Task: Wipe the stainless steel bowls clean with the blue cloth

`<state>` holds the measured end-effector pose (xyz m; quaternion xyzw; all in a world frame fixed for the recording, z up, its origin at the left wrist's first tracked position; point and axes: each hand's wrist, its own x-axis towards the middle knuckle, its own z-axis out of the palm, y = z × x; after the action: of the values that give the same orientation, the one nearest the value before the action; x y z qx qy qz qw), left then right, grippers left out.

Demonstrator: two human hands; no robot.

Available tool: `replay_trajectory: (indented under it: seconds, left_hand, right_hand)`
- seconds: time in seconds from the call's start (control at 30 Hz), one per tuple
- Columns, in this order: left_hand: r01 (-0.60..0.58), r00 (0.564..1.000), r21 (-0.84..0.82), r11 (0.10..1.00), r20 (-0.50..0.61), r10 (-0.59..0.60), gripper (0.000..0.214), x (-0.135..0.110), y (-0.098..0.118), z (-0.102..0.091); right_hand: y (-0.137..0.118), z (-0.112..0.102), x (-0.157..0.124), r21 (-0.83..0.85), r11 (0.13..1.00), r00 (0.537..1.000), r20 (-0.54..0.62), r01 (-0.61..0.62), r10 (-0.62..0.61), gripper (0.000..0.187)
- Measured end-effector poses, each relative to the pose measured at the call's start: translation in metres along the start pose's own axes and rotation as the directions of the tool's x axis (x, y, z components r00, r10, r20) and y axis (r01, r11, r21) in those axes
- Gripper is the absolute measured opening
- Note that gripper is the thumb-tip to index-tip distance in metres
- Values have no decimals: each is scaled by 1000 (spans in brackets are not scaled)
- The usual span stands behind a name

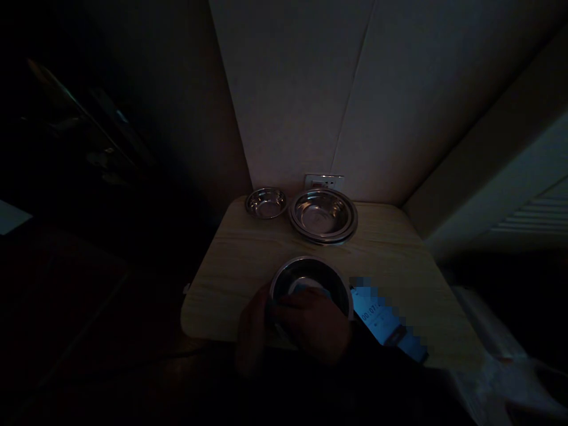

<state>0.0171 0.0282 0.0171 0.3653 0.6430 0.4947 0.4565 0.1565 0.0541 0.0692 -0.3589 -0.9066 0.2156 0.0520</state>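
A metal bowl (345, 290) sits near the front edge of the small wooden table. My left hand (252, 325) grips the bowl's left side, its fingers at the rim and wall. Inside the bowl is my right hand (313, 319), reaching over the near rim with its fingers bent downward. Beneath those fingers shows something pale bluish (306, 285), perhaps a cloth; the dark hides its kind. My right fingertips are partly hidden.
Toward the wall stand a stack of metal bowls (323, 234) and a smaller metal bowl (267, 209). Right of my hand lies a lit phone (381, 316). A wall socket (324, 181) sits behind the wooden table (231, 272). The room is very dark.
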Motion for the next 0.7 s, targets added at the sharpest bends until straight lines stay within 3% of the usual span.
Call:
replay_trajectory:
  seconds: [0.17, 0.27, 0.43, 0.6, 0.7]
  left_hand:
    - [73, 997, -29, 997, 32, -72, 34, -1, 8, 3]
    - [60, 997, -34, 998, 40, -58, 36, -2, 9, 4]
    - [38, 998, 3, 999, -44, -37, 36, 1, 8, 1]
    - [30, 1000, 46, 998, -9, -30, 37, 1, 9, 0]
    - [-29, 999, 80, 996, -33, 31, 36, -5, 12, 2]
  right_hand:
    - [1, -8, -21, 17, 992, 985, 114, 128, -129, 29]
    - [0, -11, -17, 6, 995, 989, 115, 96, -96, 27]
    - [-5, 5, -6, -33, 999, 1000, -23, -7, 6, 33]
    - [-5, -1, -33, -61, 995, 996, 63, 74, -70, 27]
    - [-8, -10, -44, -130, 991, 997, 75, -9, 18, 21]
